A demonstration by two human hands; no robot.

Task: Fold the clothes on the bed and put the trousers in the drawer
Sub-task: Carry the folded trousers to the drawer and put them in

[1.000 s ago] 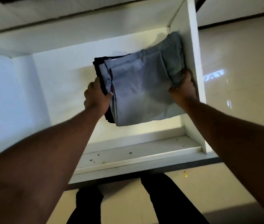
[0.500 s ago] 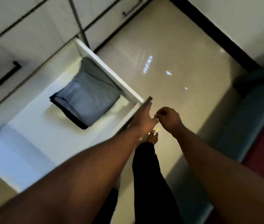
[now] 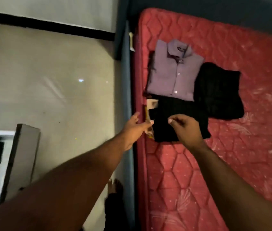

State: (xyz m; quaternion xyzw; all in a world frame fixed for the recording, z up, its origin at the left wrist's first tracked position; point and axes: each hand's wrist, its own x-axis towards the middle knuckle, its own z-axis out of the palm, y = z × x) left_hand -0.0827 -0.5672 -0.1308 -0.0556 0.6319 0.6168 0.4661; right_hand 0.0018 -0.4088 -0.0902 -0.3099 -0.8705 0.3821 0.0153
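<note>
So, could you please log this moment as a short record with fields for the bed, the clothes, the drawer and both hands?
bed: red quilted mattress in a dark frame
clothes: folded purple shirt; folded black garment to its right; another folded black garment nearest the person
drawer: open white drawer at lower left, something grey inside
left hand: left hand open, reaching toward the mattress edge
right hand: right hand over the nearest black garment, fingers loosely curled, holding nothing visible
</note>
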